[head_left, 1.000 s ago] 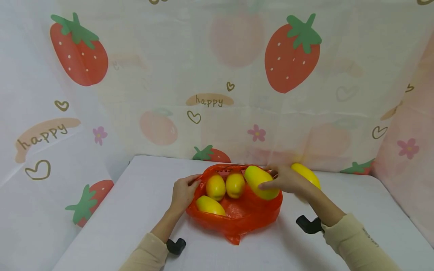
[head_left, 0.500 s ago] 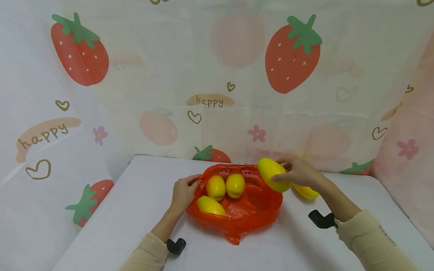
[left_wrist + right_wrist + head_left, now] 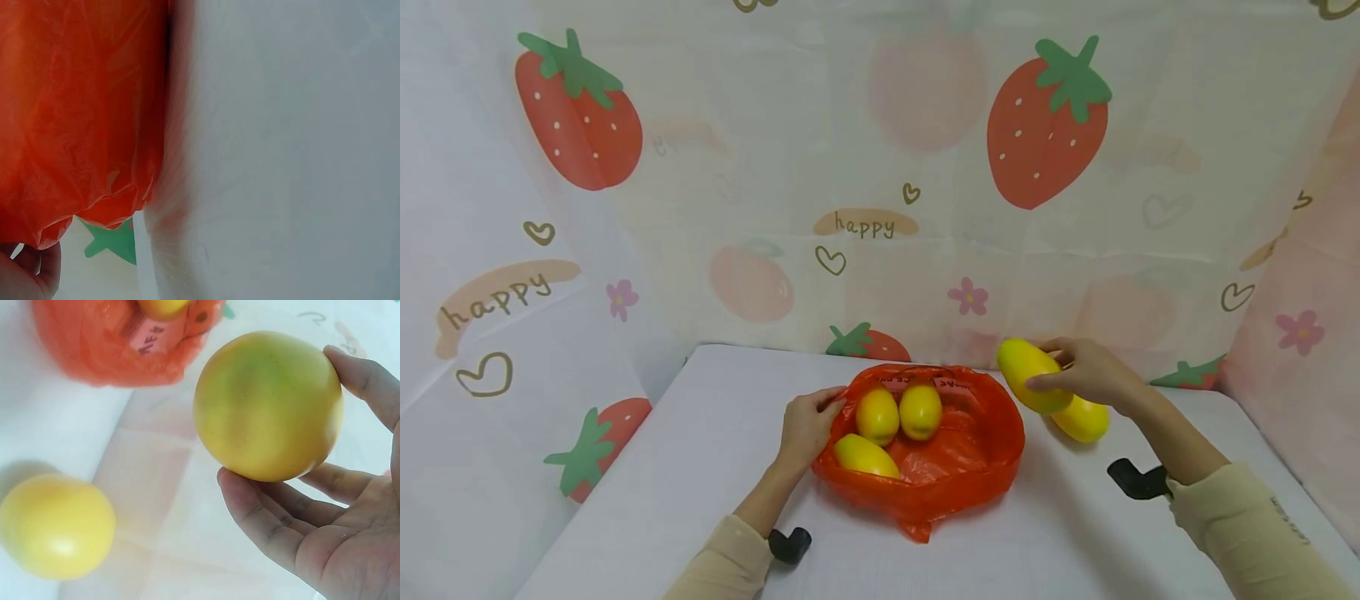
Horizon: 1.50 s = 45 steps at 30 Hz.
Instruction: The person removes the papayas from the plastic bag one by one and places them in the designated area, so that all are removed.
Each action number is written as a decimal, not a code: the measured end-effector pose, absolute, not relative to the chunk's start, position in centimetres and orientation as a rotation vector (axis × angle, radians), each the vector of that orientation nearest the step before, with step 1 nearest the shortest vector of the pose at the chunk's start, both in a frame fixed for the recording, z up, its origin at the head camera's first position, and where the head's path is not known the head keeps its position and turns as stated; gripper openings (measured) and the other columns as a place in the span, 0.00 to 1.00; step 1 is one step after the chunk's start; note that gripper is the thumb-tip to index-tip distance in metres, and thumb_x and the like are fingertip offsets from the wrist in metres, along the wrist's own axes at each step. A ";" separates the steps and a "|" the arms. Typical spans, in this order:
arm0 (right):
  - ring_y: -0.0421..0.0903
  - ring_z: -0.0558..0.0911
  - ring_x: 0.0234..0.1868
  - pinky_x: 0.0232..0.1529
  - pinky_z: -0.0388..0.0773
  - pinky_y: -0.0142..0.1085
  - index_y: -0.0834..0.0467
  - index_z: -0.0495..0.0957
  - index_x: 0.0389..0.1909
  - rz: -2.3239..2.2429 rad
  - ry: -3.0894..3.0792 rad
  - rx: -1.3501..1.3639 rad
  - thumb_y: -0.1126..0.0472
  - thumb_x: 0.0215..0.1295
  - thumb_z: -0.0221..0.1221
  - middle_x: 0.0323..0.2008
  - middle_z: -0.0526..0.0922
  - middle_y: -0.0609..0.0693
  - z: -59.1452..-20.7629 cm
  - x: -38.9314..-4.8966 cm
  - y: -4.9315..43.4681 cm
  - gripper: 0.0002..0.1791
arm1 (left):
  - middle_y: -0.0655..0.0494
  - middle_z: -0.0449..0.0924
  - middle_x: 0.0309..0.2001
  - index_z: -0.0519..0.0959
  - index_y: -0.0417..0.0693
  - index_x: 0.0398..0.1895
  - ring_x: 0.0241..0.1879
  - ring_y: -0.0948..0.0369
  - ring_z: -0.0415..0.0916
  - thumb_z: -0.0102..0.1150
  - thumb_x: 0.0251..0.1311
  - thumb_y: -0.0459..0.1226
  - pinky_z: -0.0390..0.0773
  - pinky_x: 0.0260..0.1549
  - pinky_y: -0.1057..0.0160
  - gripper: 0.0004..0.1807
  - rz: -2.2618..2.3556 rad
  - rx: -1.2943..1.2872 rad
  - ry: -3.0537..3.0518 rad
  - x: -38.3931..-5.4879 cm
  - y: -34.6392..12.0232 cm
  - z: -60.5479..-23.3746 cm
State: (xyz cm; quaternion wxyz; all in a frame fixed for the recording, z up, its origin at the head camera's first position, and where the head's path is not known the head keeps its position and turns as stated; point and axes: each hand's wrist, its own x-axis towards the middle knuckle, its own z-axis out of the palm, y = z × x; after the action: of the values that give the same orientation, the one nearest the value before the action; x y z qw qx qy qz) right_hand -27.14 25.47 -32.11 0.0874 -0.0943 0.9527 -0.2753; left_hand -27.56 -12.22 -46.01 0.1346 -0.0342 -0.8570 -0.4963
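A red plastic bag point(image 3: 955, 492) lies with its mouth spread on the white table. Inside it sit a left mango point(image 3: 877, 414), a second mango point(image 3: 921, 411) beside it, and a third mango point(image 3: 865, 455) nearer the front. My left hand point(image 3: 803, 429) pinches the bag's left rim; the left wrist view catches part of that hand point(image 3: 31, 275) under the red plastic. Up and right of the bag, my right hand point(image 3: 1097, 375) grips a yellow mango point(image 3: 1030, 371), thumb on one side and fingers on the other. The right wrist view shows this mango's greenish end point(image 3: 269, 406).
Another yellow mango point(image 3: 1082, 422) rests on the table point(image 3: 700, 500) right of the bag, partly behind the held one. Behind stands a cloth backdrop point(image 3: 760, 150) printed with strawberries. Black curved mounts point(image 3: 1138, 481) sit at both wrists.
My right hand has carried its mango from over the bag's right side outward to the right, past the rim. The left hand stays at the bag's left rim.
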 end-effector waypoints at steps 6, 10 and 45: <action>0.58 0.78 0.50 0.48 0.83 0.49 0.64 0.66 0.66 -0.793 2.853 -0.260 0.40 0.56 0.65 0.57 0.75 0.70 -31.7 -27.4 26.5 0.45 | 0.45 0.86 0.47 0.83 0.40 0.51 0.47 0.51 0.83 0.58 0.65 0.34 0.84 0.48 0.55 0.14 -1.428 -0.116 -2.480 -27.6 -12.3 -46.1; 0.60 0.77 0.51 0.50 0.82 0.53 0.64 0.65 0.67 -0.777 2.862 -0.246 0.39 0.57 0.64 0.58 0.74 0.71 -31.5 -27.7 27.4 0.45 | 0.45 0.86 0.47 0.83 0.40 0.51 0.47 0.51 0.83 0.58 0.65 0.34 0.84 0.48 0.55 0.14 -1.428 -0.114 -2.480 -27.7 -12.3 -46.2; 0.63 0.78 0.50 0.52 0.80 0.54 0.75 0.57 0.67 -0.797 2.863 -0.053 0.37 0.61 0.60 0.58 0.68 0.77 -32.8 -29.3 34.4 0.51 | 0.46 0.86 0.48 0.83 0.41 0.52 0.48 0.52 0.83 0.58 0.66 0.35 0.83 0.49 0.56 0.14 -1.439 -0.091 -2.491 -27.8 -12.5 -46.2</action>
State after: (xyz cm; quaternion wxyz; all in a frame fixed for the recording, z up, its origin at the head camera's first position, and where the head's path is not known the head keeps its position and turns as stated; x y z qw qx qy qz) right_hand -29.28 34.42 -32.77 0.0846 -0.0177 0.9598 -0.2671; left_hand -27.77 -12.49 -46.19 0.1312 -0.0315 -0.8579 -0.4957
